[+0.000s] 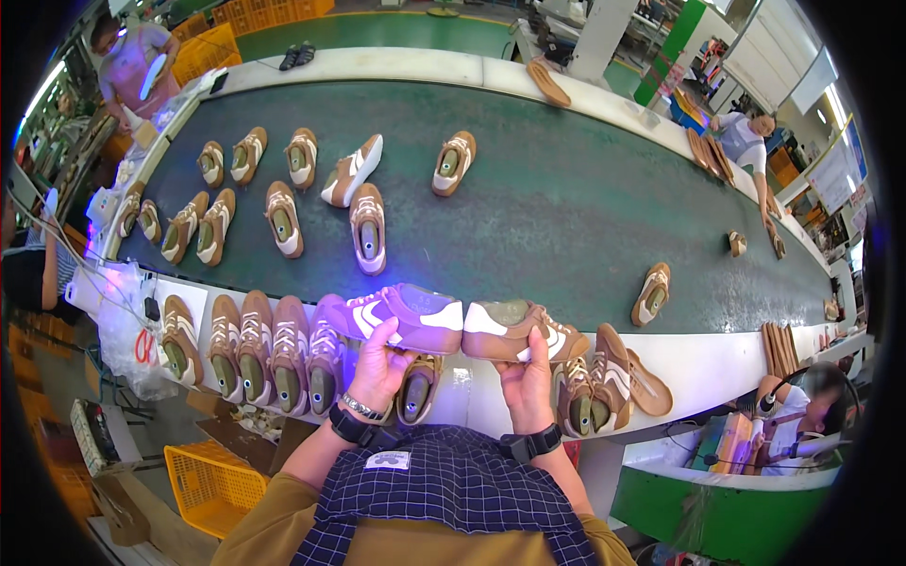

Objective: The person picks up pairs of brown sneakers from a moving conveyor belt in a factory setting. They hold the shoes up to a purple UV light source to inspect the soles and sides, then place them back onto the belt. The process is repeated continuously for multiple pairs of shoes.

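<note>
Left hand [379, 370] and right hand [525, 382] hold shoes [425, 326] containing lasts [502, 312]

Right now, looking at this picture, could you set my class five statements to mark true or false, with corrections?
1. The left hand holds a purple-lit shoe. True.
2. The right hand is empty. False: it holds a brown shoe.
3. These two shoes are held toe to toe. False: their heels face each other.
4. A black strap is on each wrist. True.
5. A yellow crate shows at the picture's lower left. True.
</note>
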Available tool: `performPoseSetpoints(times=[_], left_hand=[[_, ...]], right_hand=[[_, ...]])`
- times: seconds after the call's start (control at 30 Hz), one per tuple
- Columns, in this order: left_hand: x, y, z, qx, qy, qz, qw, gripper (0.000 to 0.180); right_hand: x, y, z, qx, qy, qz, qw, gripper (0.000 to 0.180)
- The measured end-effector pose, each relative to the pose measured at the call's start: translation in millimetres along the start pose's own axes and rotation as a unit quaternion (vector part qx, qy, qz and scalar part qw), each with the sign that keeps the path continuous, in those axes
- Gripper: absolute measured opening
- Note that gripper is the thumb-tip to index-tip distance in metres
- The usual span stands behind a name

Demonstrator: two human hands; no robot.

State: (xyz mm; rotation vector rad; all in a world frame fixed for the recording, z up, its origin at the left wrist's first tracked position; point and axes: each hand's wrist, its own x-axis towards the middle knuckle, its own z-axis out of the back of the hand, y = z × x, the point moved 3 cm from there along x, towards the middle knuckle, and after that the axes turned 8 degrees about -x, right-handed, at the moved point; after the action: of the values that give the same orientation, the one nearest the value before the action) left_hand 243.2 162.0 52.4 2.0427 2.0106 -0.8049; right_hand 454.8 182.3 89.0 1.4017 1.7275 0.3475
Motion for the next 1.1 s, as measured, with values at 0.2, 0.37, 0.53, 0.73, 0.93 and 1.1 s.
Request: performPoseSetpoints(times=[0.2, 0.37, 0.53, 0.73, 0.93, 1.1], left_hand=[[1.4, 1.5, 0.7, 0.005, -0.008, -0.002, 1.000, 0.046], [2.1, 2.3, 1.4, 0.023, -0.028, -0.005, 0.999, 0.043], [3.6, 1.5, 3.0, 0.040, -0.012, -0.010, 0.999, 0.039], [2.7, -3.0, 2.9, 0.079, 0.002, -0.027, 0.997, 0.033], [2.5, -4.0, 2.2, 0.088, 0.004, -0.041, 0.995, 0.031], [2.2, -3.8, 3.0, 0.095, -0.002, -0.024, 0.995, 0.032]], right_hand=[[1.4, -1.3, 0.5, 0.001, 0.001, -0.001, 1.000, 0.043], [3.4, -1.7, 2.5, -0.018, 0.000, -0.005, 1.000, 0.044], [1.9, 1.0, 0.6, -0.047, -0.003, 0.005, 0.999, 0.045], [3.5, 4.4, 8.9, -0.087, -0.014, 0.037, 0.995, 0.045], [1.4, 7.3, 9.2, -0.107, -0.026, 0.059, 0.992, 0.046], [2.9, 4.8, 15.8, -0.070, -0.037, 0.059, 0.995, 0.044]])
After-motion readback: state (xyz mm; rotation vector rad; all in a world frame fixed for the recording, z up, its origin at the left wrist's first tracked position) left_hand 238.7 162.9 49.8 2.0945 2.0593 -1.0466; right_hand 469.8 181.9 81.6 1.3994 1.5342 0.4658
